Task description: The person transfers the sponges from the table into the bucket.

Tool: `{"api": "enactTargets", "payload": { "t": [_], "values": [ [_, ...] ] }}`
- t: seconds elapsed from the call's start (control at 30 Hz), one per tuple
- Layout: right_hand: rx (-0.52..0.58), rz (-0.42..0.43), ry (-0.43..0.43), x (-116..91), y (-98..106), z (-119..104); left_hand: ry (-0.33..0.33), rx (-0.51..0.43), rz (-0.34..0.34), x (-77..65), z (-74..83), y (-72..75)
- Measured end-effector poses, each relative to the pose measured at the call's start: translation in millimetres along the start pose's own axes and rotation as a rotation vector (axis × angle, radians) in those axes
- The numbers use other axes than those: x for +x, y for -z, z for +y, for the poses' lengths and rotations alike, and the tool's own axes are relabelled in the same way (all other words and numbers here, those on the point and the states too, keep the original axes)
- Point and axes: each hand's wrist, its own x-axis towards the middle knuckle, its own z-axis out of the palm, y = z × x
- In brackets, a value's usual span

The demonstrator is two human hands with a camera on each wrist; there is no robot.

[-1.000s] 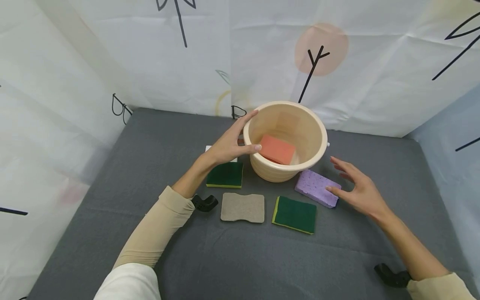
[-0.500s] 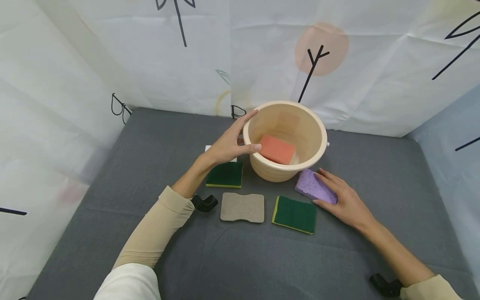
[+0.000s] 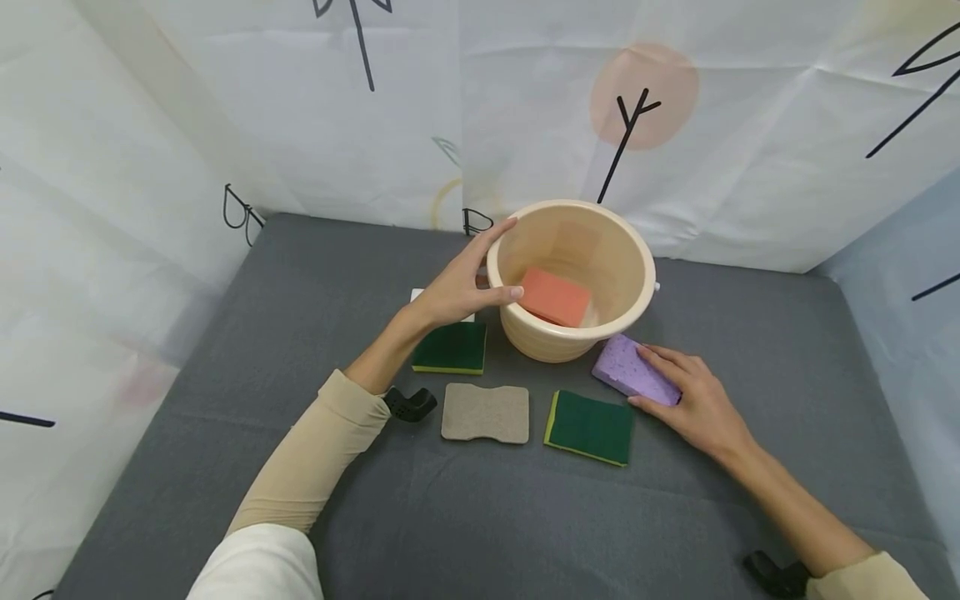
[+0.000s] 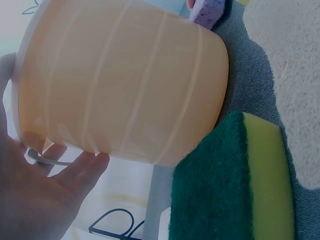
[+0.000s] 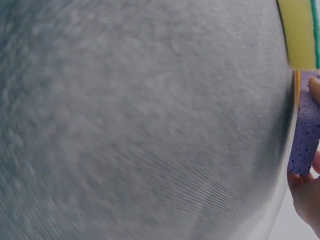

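My left hand grips the left side of a cream bucket, thumb at the rim; in the left wrist view its fingers lie against the ribbed wall near a thin handle. Inside the bucket lies an orange sponge. To the bucket's lower right, my right hand holds a purple sponge between thumb and fingers, one end of the sponge close by the bucket's base. In the right wrist view the purple sponge shows at the right edge with fingers on it.
A green-and-yellow scrub sponge lies under my left forearm, with a white piece partly hidden behind it. A beige notched sponge and another green scrub sponge lie in front on the grey cloth. A white printed curtain stands behind.
My right hand has moved left onto the purple sponge and taken hold of it; the sponge has barely shifted. The left hand and bucket have stayed put.
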Motion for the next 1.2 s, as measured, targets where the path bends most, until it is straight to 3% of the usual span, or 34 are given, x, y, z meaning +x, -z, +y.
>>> {"api": "enactTargets", "payload": {
  "t": [0.33, 0.53, 0.87, 1.2],
  "values": [
    [0.024, -0.028, -0.051, 4.0, 24.2, -12.8, 0.004, -0.011, -0.001, 0.0, 1.9, 0.4],
    [0.054, 0.007, -0.057, 6.7, 39.2, -22.4, -0.010, -0.020, -0.001, 0.1, 1.4, 0.1],
    [0.077, 0.087, 0.012, 17.1, 59.1, -31.6, -0.013, 0.006, 0.014, 0.0, 3.3, 0.6],
    [0.104, 0.102, 0.088, 18.2, 89.7, -36.6, 0.000, -0.006, 0.007, -1.1, 1.5, -0.8]
  ]
}}
